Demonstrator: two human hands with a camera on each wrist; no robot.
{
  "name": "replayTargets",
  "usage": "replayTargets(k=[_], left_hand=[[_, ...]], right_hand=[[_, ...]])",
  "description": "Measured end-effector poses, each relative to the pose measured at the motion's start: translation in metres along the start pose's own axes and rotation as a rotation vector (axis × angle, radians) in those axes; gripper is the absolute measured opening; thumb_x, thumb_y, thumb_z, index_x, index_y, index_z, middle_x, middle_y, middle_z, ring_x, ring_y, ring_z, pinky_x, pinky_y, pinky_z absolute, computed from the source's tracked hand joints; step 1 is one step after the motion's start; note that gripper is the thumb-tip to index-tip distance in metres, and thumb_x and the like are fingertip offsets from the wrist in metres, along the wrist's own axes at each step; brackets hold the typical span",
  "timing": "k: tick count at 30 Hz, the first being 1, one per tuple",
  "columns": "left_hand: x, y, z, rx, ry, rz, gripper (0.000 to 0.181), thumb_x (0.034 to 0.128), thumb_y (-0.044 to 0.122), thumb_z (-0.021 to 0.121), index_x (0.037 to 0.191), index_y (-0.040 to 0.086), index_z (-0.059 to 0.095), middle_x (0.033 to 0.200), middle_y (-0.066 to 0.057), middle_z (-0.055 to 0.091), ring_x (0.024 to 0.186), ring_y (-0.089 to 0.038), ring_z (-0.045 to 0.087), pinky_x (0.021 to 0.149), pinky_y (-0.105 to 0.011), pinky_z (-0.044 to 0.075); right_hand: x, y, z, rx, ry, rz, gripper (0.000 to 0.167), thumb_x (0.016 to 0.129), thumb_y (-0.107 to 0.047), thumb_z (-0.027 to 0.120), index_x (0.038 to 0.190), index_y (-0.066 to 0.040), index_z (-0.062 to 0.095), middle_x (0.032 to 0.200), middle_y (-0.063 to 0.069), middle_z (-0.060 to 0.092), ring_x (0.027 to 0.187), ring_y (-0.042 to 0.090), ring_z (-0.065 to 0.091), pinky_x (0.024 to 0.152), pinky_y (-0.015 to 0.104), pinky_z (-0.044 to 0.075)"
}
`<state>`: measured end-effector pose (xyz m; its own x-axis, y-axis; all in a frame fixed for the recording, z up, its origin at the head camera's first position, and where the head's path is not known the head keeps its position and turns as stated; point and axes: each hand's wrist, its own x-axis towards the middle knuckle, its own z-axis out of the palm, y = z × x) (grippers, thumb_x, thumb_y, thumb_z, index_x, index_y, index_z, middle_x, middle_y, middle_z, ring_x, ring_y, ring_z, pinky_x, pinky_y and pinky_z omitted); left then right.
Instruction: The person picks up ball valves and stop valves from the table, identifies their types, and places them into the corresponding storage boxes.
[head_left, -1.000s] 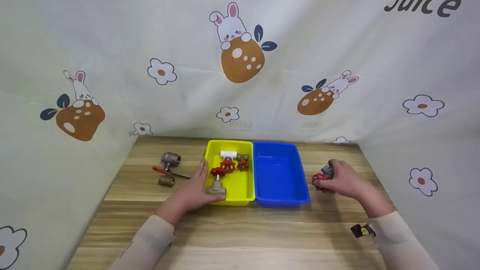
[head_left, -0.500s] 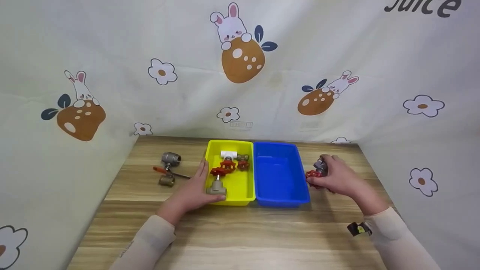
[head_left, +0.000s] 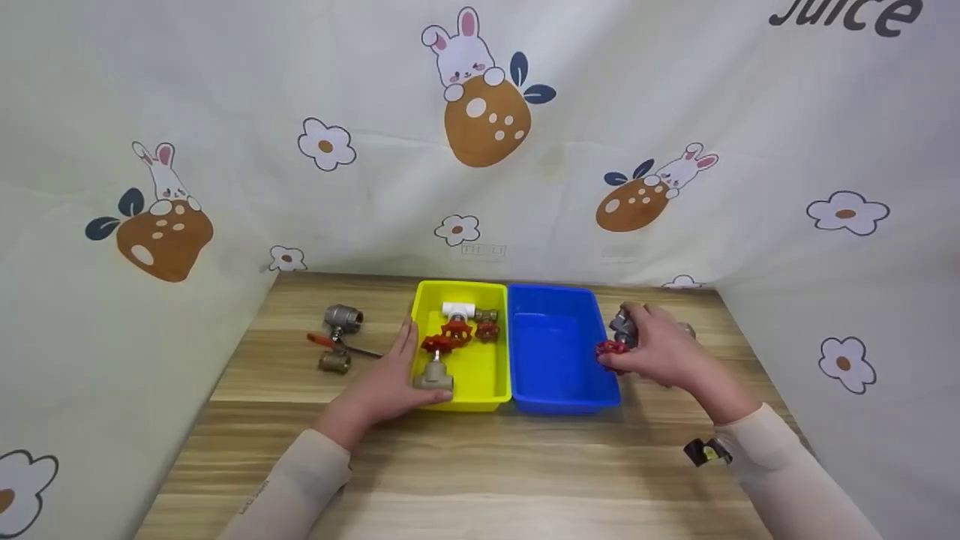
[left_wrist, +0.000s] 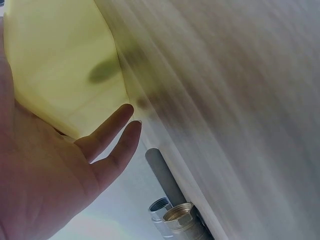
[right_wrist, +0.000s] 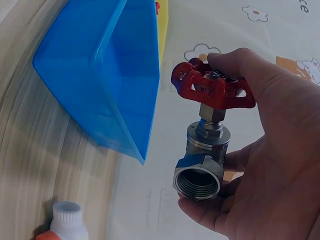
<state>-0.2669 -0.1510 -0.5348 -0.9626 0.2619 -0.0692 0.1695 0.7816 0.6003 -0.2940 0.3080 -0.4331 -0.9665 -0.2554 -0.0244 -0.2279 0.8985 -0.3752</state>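
Note:
My right hand point(head_left: 660, 345) grips a metal gate valve point(right_wrist: 207, 145) above the right rim of the blue bin point(head_left: 559, 405). In the right wrist view, the thumb lies on its red handwheel and the fingers hold its threaded body. My left hand point(head_left: 382, 382) rests against the left side of the yellow bin point(head_left: 480, 406), fingers straight, thumb over the front rim. Inside that bin lie a white valve point(head_left: 457, 310), a small brass valve point(head_left: 486, 315) and a beige valve point(head_left: 435, 375), all with red handwheels.
Left of the yellow bin, a grey ball valve point(head_left: 343, 319) and a brass ball valve point(head_left: 334, 362) lie on the wooden table point(head_left: 480, 472). A white fitting point(right_wrist: 69, 220) with an orange part sits right of the blue bin. A printed cloth point(head_left: 360, 210) stands behind.
My right hand has lifted the gate valve and carried it leftward, from the table to the blue bin's right rim. My left hand has stayed at the yellow bin.

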Motion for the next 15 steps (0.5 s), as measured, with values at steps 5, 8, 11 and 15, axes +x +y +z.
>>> replayTargets(k=[5,8,11,15], left_hand=[[0.000,0.000,0.000,0.003,0.001,-0.003,0.142,0.0817,0.079,0.083,0.179,0.014,0.002,0.185,-0.009,-0.005,0.147,-0.048,0.053,0.117,-0.061,0.049],[0.000,0.000,0.000,0.001,-0.001,-0.007,0.143,0.0813,0.080,0.083,0.178,0.016,0.001,0.185,-0.008,-0.006,0.149,-0.048,0.052,0.117,-0.061,0.048],[0.000,0.001,0.000,-0.001,-0.001,-0.005,0.143,0.0813,0.080,0.083,0.178,0.016,0.001,0.185,-0.008,-0.006,0.149,-0.049,0.051,0.117,-0.062,0.048],[0.000,0.001,0.000,-0.002,0.001,-0.006,0.142,0.0814,0.080,0.083,0.178,0.016,0.001,0.185,-0.008,-0.006,0.149,-0.049,0.051,0.116,-0.062,0.049]], right_hand=[[0.003,-0.009,0.001,0.013,-0.014,-0.007,0.115,0.084,-0.072,0.085,0.165,-0.002,0.044,0.141,0.027,0.056,0.119,0.040,0.058,0.087,0.052,0.063],[0.005,-0.014,0.002,0.012,-0.011,-0.024,0.114,0.084,-0.071,0.086,0.165,-0.003,0.044,0.141,0.024,0.057,0.120,0.039,0.058,0.090,0.056,0.062],[0.007,-0.019,0.003,0.021,-0.015,-0.040,0.115,0.084,-0.070,0.087,0.166,-0.002,0.043,0.143,0.024,0.057,0.124,0.040,0.057,0.097,0.062,0.060],[0.012,-0.026,0.005,0.052,-0.030,-0.042,0.116,0.083,-0.068,0.089,0.167,-0.003,0.041,0.148,0.024,0.055,0.130,0.043,0.057,0.101,0.066,0.059]])
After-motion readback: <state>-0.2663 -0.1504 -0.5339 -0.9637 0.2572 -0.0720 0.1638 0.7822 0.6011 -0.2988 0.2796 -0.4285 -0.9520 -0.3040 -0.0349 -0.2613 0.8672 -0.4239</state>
